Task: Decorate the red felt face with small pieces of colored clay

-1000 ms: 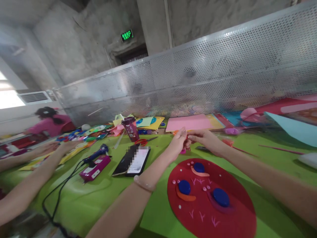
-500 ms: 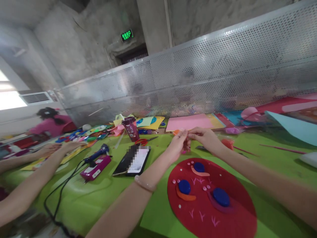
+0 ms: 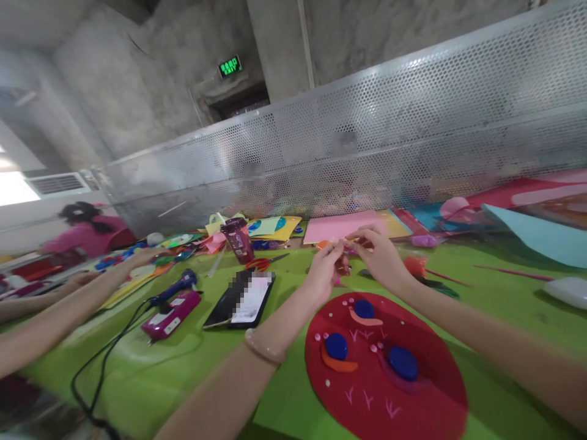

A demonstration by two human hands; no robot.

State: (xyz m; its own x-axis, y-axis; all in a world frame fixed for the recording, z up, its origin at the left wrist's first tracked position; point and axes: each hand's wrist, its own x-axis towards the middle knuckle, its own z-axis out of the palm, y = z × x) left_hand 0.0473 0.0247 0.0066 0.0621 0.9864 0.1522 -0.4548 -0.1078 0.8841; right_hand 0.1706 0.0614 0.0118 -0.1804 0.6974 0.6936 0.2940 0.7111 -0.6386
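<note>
- Nearest to the viewer, the red disc point(image 3: 367, 374) lay flat on the green table point(image 3: 132, 373), below the two hands and a little to the right.
- Already on this disc were three blue rounds point(image 3: 403, 363), each with a curved strip point(image 3: 339, 365) beside it, in orange, purple or pale pink. Small pink balls point(image 3: 317, 337) sat in pairs near the rounds. There were also a few white dots point(image 3: 327, 383) and thin pink marks point(image 3: 368, 400), like little forked twigs.
- This part looked, in my judgement, well advanced. How much was left, I could not tell from the view.
- The left hand point(image 3: 328, 263), with a pale bracelet point(image 3: 263, 346) at the wrist, was beyond the disc, and its thumb and fingers were brought together.
- The right hand point(image 3: 376, 250) met it there, its thumb and first finger close to the left fingertips. Whether something small was pinched between them, I cannot tell.
- To the left, a phone point(image 3: 252, 308) lay near a purple box point(image 3: 172, 315) and a blue glue gun point(image 3: 183, 282).
- Farther left, another person's forearm point(image 3: 87, 305) reached over the table.
- Behind the phone were red-handled scissors point(image 3: 259, 264) and a dark red cup point(image 3: 237, 239) with a straw.
- Farthest, pink paper point(image 3: 339, 227) lay before a metal screen point(image 3: 413, 122) with many holes.
</note>
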